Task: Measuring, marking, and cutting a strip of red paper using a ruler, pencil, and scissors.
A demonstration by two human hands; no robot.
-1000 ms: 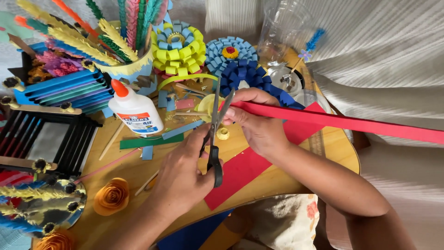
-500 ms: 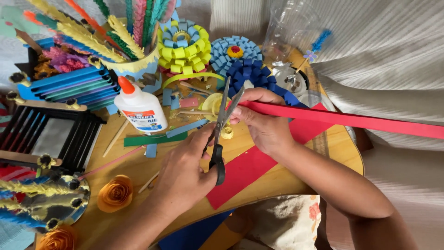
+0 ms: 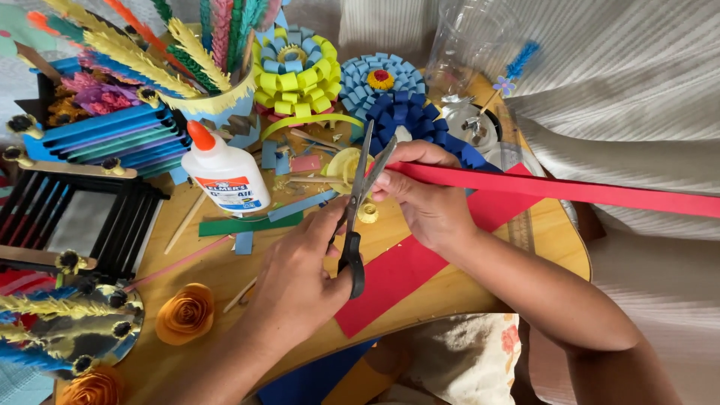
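The long red paper strip [image 3: 570, 187] is where I start — a flat, matte band running from the centre of the frame out past the right edge. My right hand [image 3: 427, 202] pinches its near end between thumb and fingers. The blades of the scissors [image 3: 358, 202] stand open in a narrow V just at that end, thin grey metal above a black plastic handle. My left hand [image 3: 300, 277] is closed around that handle, fingers through the loops.

Under both hands lies a broad red paper sheet [image 3: 405, 274] on the smooth wooden board [image 3: 547, 232]. Left of the scissors a white glue bottle [image 3: 225, 176] with an orange cap lies tilted. Along the top of the frame sit a yellow looped-paper flower [image 3: 294, 75] and a blue one [image 3: 382, 79] — ridged, layered rings. An orange paper rose [image 3: 185, 313] rests at lower left.
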